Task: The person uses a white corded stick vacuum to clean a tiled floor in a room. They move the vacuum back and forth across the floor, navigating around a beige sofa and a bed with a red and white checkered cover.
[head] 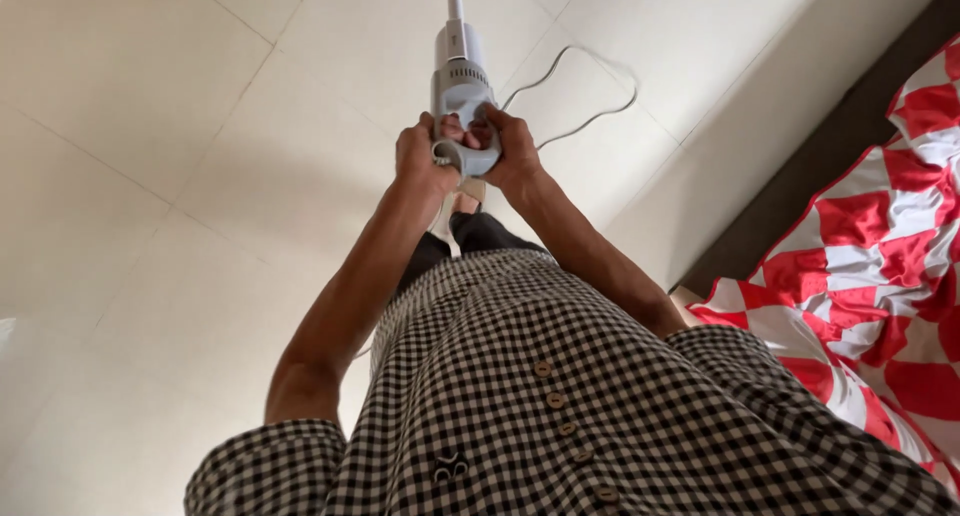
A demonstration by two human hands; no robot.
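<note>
Hands, left hand [424,159] and right hand [512,154], had fingers wrapped tight round the grey vacuum handle [466,126] held out front over the tiled floor [150,176], cord [590,96] trailing, red-checked bed [880,266] beside, cleaning progress unclear.

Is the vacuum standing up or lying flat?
Standing up: both hands, left and right, grip the vacuum handle, tube pointing floorward.

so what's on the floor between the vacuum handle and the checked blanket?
Head view: a white cord looping on pale floor tiles, then a dark strip beside the blanket.
</note>
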